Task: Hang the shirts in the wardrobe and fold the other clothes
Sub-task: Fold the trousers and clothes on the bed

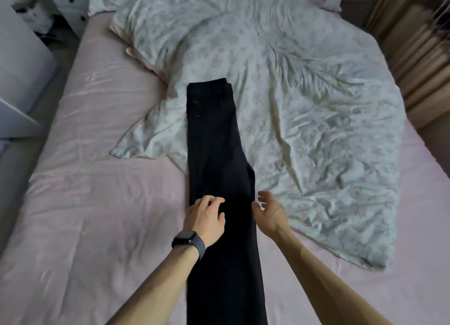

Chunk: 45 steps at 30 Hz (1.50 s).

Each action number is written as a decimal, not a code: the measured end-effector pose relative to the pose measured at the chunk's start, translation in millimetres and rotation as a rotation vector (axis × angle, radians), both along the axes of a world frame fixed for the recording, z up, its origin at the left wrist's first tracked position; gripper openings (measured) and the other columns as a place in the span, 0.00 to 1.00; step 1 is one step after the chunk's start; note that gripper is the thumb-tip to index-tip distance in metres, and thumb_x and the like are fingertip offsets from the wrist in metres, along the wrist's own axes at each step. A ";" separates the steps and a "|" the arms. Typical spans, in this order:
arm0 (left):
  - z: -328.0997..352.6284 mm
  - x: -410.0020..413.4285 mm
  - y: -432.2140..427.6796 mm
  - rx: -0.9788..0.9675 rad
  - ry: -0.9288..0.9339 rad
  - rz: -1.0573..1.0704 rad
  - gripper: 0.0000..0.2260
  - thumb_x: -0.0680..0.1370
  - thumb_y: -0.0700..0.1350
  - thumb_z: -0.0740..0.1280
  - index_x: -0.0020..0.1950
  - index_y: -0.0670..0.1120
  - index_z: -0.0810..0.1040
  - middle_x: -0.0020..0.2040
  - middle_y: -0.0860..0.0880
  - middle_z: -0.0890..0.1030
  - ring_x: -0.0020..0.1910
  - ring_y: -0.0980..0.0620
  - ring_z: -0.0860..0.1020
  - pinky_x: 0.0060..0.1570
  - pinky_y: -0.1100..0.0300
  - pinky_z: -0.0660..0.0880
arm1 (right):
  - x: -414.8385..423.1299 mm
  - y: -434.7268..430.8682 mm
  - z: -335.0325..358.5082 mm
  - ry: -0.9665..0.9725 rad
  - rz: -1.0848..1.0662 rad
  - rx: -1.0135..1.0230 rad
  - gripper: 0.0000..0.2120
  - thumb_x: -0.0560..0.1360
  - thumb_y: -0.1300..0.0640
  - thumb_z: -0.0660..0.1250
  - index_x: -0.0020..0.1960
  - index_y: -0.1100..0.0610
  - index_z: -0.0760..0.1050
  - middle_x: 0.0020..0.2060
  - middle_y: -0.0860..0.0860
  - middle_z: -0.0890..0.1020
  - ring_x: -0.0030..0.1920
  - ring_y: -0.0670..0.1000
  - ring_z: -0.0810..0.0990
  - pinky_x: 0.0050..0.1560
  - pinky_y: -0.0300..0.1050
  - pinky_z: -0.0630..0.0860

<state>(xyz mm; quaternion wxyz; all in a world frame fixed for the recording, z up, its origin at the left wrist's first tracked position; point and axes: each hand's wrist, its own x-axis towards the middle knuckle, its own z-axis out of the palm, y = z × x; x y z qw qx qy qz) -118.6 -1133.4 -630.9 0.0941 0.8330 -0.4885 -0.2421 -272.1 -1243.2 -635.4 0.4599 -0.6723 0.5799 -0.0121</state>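
- Trousers (216,154): black, folded lengthwise, flat on bed (97,203).
- Left hand (204,217): fingers curled, resting on trousers; grasp cannot be confirmed.
- Right hand (269,209): relaxed, empty, beside trousers.

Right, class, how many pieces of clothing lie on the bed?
1: the black trousers, laid lengthwise, far end on the floral duvet, left hand resting on them. More could lie outside the view.

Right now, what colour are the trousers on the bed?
Plain black trousers; the head view shows them best.
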 end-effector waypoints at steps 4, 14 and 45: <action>-30.5 34.6 -48.1 -0.010 -0.008 -0.090 0.23 0.82 0.51 0.61 0.78 0.53 0.63 0.78 0.53 0.60 0.74 0.50 0.64 0.71 0.56 0.66 | 42.4 -48.8 -26.2 -0.078 -0.205 0.127 0.18 0.80 0.58 0.58 0.68 0.53 0.72 0.61 0.49 0.81 0.59 0.52 0.80 0.62 0.47 0.75; -73.9 79.0 -108.5 0.142 0.015 -0.133 0.31 0.84 0.57 0.53 0.79 0.61 0.35 0.82 0.53 0.41 0.71 0.45 0.71 0.58 0.51 0.76 | 94.4 -109.5 -45.5 -0.361 -0.595 0.750 0.17 0.78 0.43 0.68 0.41 0.56 0.78 0.31 0.49 0.79 0.26 0.47 0.76 0.31 0.41 0.72; -117.6 68.6 -105.0 0.150 -0.254 -0.058 0.28 0.81 0.60 0.38 0.81 0.58 0.40 0.81 0.53 0.39 0.81 0.50 0.42 0.77 0.43 0.45 | 85.3 -108.2 -125.5 0.271 0.645 -0.747 0.29 0.83 0.41 0.47 0.82 0.49 0.51 0.82 0.48 0.46 0.81 0.50 0.41 0.79 0.62 0.43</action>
